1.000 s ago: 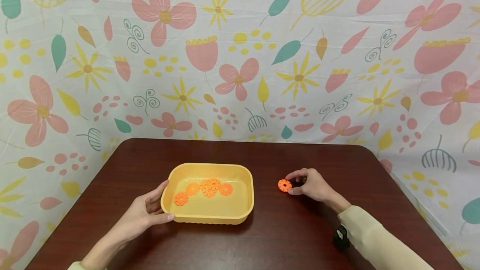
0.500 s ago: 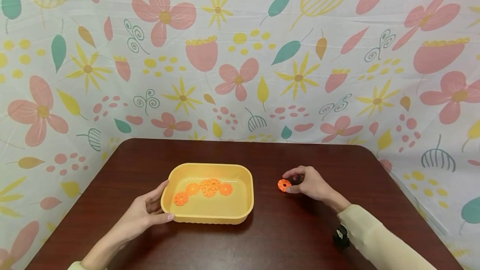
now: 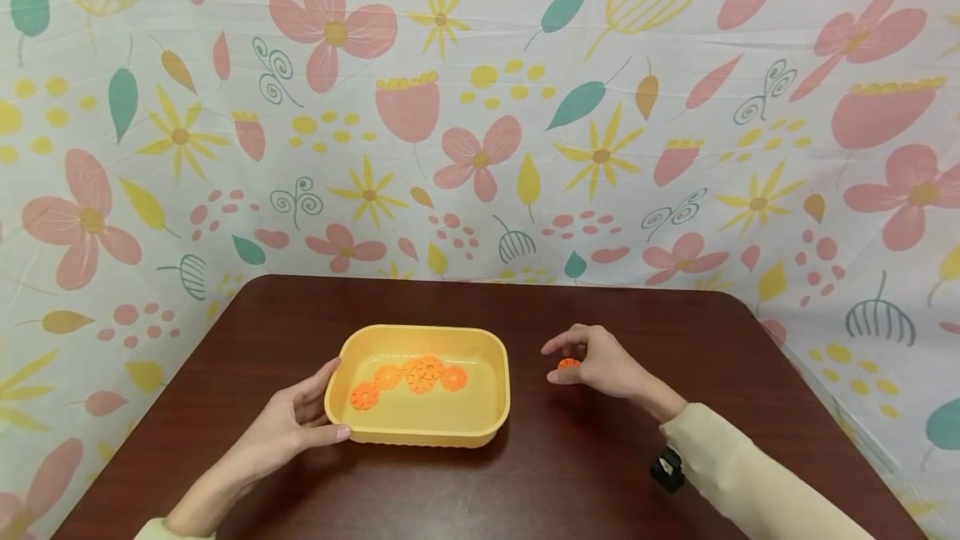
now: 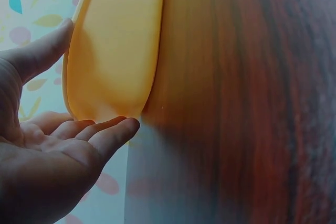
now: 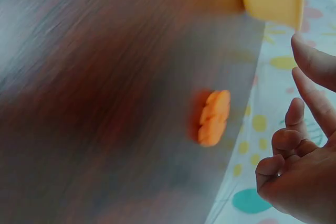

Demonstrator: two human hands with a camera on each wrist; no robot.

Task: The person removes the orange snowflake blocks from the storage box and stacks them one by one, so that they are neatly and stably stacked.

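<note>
At the left end of a yellow plastic tray (image 3: 427, 437), my left hand (image 3: 288, 422) holds it, the thumb at the near rim and the fingers along the outer end wall. Several orange notched plastic discs (image 3: 364, 396) lie inside the tray, some overlapping. My right hand (image 3: 607, 363) is over the table, right of the tray, with thumb and index finger apart and nothing between them. Beneath it an orange notched disc (image 3: 569, 363) lies on the table, partly hidden in the head view. The right wrist view shows this disc (image 5: 214, 118) away from the fingers.
The dark brown wooden table (image 3: 450, 498) has rounded far corners. A white cloth (image 3: 480, 107) printed with flowers and leaves hangs behind it. A black watch (image 3: 667, 469) is on the right wrist, by the sleeve.
My right hand has shifted left over the loose disc, thumb and index finger moving past it. That disc stays on the table. My left hand still holds the tray.
</note>
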